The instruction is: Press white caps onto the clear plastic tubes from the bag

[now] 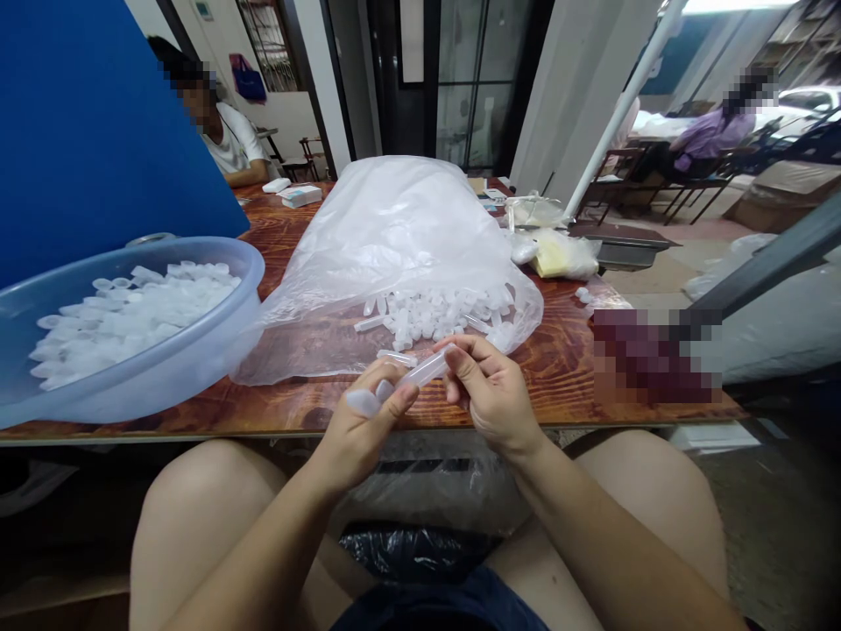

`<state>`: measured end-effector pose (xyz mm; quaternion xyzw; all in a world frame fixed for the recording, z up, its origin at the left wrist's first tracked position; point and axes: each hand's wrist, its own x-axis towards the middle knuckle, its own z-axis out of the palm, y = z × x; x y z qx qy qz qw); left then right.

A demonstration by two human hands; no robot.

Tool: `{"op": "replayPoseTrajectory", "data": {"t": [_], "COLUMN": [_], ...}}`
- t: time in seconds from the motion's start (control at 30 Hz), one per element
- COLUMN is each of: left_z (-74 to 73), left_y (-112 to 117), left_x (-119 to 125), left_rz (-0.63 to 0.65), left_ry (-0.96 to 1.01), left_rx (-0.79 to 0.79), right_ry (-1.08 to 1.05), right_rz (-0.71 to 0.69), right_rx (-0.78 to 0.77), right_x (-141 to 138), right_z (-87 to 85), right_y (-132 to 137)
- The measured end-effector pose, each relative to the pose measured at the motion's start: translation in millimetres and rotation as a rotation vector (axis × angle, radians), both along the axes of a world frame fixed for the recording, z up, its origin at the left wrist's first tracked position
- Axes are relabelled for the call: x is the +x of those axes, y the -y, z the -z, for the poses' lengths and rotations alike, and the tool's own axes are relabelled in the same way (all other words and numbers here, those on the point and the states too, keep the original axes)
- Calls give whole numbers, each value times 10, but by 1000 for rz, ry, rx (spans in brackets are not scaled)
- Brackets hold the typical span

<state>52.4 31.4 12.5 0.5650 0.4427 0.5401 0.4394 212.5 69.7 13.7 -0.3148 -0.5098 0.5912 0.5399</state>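
My left hand (365,419) and my right hand (491,390) meet over the front edge of a wooden table (565,368). Both pinch one small clear plastic tube (426,370), the right at its upper end, the left at its lower end. My left hand also holds a small white cap (363,402) against its fingers. Another loose tube (398,357) lies on the table just beyond my hands. Behind it, a big clear plastic bag (394,237) holds a heap of several tubes and caps (437,313).
A pale blue basin (164,368) full of white caps stands at the table's left front. Small plastic bags (565,254) lie at the right. One person sits at the table's far left end, another sits far right. A plastic bag hangs between my knees.
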Motion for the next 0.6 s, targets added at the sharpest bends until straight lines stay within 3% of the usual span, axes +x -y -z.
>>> {"op": "replayPoseTrajectory", "data": {"t": [0.1,0.23,0.4,0.6], "left_z": [32,143,208,260], "left_y": [-10,-41,-31,-47], "left_x": [-45,-99,-110,-132], "left_rz": [-111,-153,-147,-157], "left_ry": [-374,-693,-798,-825], "left_rx": [225,373,483,528], "right_ry": [-58,-113,-142,-132], "right_rz": [3,-13,-46,-30], "right_rx": [-168,-362,-443,-408], "right_x": [-42,-48,-23,-42], "right_z": [45,54,12,47], "right_y": [-20,-31,-10,7]}}
